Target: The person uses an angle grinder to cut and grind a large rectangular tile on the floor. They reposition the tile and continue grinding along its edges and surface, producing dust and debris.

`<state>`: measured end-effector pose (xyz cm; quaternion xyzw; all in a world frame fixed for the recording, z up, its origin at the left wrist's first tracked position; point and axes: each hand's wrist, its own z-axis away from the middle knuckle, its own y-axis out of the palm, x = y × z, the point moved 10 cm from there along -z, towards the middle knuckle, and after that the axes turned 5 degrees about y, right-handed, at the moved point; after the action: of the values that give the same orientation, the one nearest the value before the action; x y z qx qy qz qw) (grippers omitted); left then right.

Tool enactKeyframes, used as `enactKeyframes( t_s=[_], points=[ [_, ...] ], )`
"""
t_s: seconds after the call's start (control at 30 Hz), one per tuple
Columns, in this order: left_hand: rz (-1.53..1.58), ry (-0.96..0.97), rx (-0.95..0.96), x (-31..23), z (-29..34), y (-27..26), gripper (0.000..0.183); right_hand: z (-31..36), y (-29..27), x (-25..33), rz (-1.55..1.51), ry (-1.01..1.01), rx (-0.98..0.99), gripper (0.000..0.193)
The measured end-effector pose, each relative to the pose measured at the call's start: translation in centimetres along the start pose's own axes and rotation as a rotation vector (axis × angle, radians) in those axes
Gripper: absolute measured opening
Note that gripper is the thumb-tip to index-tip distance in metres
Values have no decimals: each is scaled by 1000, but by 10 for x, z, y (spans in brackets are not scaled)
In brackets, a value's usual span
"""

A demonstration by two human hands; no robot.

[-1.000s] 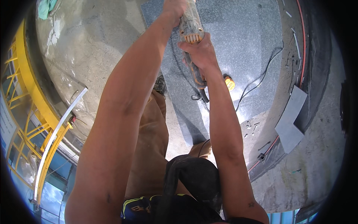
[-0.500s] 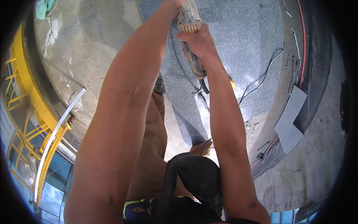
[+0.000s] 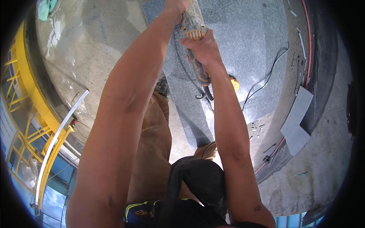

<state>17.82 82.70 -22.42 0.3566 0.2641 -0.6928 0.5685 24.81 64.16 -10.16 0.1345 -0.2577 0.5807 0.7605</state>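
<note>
Two bare hands are at one power tool (image 3: 194, 22) in the head view, which lies at the far middle of the scene, over a broad grey speckled sheet (image 3: 243, 38), its far end running out of sight. The right hand (image 3: 205, 49) has its fingers clamped around the slim rear handle, just on the near side of the orange vent slots, with the thumb lying across toward the left. The left hand (image 3: 176, 10) is at the left side of the tool's worn, dusty body, farther along; its fingers are mostly hidden, so I cannot tell how tightly they close. A thick black cord (image 3: 208, 93) leaves the near end of the handle

Just right of the right wrist, partly covered by it, a round yellow thing (image 3: 235, 83) rests on the sheet, and a thin dark cable (image 3: 266, 78) loops farther right. Beyond the sheet's right side run a red hose (image 3: 309, 38) and, nearer, an angular pale grey offcut (image 3: 298, 121); small scraps (image 3: 255, 127) lie on the floor by the sheet's near right corner. Far left is a green cloth (image 3: 45, 8); along the left curves a yellow metal frame (image 3: 34, 91), with a whitish strip (image 3: 59, 135) just beside it
</note>
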Motion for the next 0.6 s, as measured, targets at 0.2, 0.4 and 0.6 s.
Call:
enactKeyframes(
  t_s=[0.2,0.4,0.6],
  points=[
    [-50,69,47,7,-4,-2,40,6,-1,-7,25,-1,0,74],
    [-71,-6,32,15,6,-5,43,6,0,-14,66,-43,-6,78],
    [-85,-25,8,12,16,-4,45,11,-1,-23,44,15,29,82]
  ],
)
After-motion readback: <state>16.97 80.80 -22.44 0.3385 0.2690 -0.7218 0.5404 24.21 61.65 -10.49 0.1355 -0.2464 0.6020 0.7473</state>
